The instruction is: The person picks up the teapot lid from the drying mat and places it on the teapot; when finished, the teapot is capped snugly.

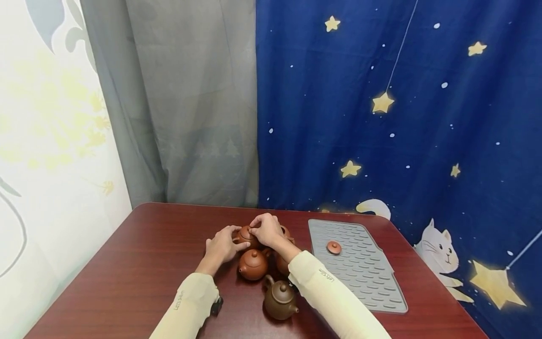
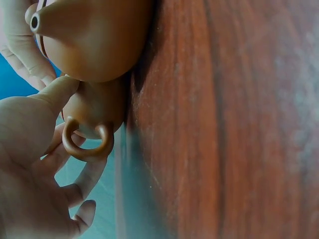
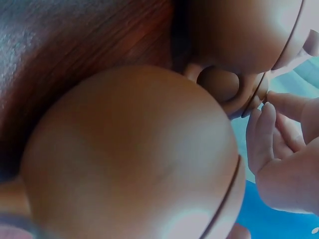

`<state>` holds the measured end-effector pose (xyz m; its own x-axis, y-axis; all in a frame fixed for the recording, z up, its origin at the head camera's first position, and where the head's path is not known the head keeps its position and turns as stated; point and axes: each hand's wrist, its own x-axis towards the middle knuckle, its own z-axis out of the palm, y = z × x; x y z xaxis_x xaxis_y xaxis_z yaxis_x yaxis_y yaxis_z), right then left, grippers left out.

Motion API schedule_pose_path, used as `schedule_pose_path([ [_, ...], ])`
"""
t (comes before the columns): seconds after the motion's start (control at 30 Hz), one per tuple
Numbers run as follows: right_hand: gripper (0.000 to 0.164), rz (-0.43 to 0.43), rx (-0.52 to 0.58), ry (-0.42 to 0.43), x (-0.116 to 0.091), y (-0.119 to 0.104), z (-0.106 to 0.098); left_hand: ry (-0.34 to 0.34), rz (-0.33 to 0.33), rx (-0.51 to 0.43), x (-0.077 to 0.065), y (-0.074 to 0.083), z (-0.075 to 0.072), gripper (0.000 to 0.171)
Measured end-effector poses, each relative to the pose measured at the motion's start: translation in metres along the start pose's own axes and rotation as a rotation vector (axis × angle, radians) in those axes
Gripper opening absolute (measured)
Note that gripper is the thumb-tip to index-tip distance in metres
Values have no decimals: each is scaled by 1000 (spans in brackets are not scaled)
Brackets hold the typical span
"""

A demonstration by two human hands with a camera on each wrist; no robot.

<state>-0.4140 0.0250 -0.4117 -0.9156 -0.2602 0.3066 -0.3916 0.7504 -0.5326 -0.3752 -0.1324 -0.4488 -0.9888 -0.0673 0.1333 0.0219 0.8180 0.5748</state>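
At the back of the group, a reddish-brown clay teapot (image 1: pixel 251 242) stands on the table. My left hand (image 1: pixel 222 245) holds its body from the left, thumb in front and fingers reaching round the far side; its looped handle (image 2: pixel 89 153) shows in the left wrist view. My right hand (image 1: pixel 267 230) pinches the knob of that teapot's lid (image 3: pixel 255 95) between thumb and fingertips, and the lid sits on the pot. Just nearer stands a second reddish-brown teapot (image 1: pixel 253 267) with its lid on, spout toward the front left.
A dark brown lidded teapot (image 1: pixel 279 301) stands closest to me. Another teapot (image 1: pixel 282 264) is partly hidden by my right forearm, and a lidless one (image 1: pixel 288 233) lies behind my right wrist. On the right, a grey mat (image 1: pixel 360 278) bears a loose reddish lid (image 1: pixel 334 247).
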Motion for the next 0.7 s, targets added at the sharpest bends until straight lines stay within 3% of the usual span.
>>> schedule_pose_path([
  [0.5,5,13,10,3,-3,1,1,10,11,-8,-1,-1,2,64],
  [0.7,6,3,45,-35,-5,1,-5,7,8,-6,-1,-1,0,63],
])
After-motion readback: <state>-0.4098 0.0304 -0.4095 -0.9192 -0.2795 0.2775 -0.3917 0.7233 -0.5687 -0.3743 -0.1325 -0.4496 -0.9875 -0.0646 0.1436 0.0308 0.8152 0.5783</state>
